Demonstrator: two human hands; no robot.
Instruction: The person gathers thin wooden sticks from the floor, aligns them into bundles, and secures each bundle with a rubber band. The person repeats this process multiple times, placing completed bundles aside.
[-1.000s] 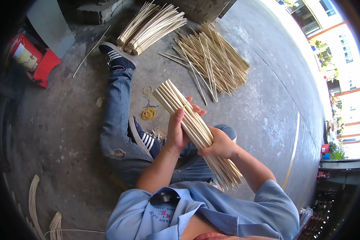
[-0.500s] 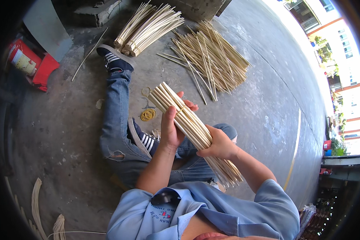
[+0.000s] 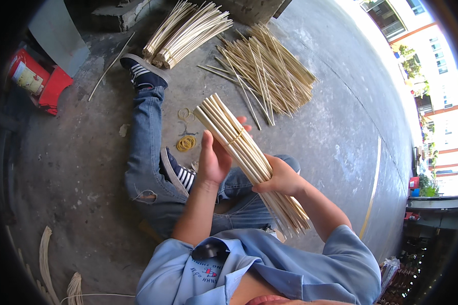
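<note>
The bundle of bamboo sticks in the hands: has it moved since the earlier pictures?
Cannot tell: the camera shifts too. The bundle of bamboo sticks keeps about the same distance from the yellow rubber bands on the floor.

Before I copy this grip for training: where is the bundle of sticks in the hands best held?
Probably around its middle, from both sides. The stick bundle is long and tilted, and a rubber band cinches its upper part. The left hand wraps near the band; the right hand clasps lower, steadying the looser, fanned bottom end.

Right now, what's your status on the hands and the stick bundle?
Left hand gripping stick bundle near its rubber band. Right hand clamped lower down. Bundle tilted over lap. Loose rubber bands on concrete floor.
</note>
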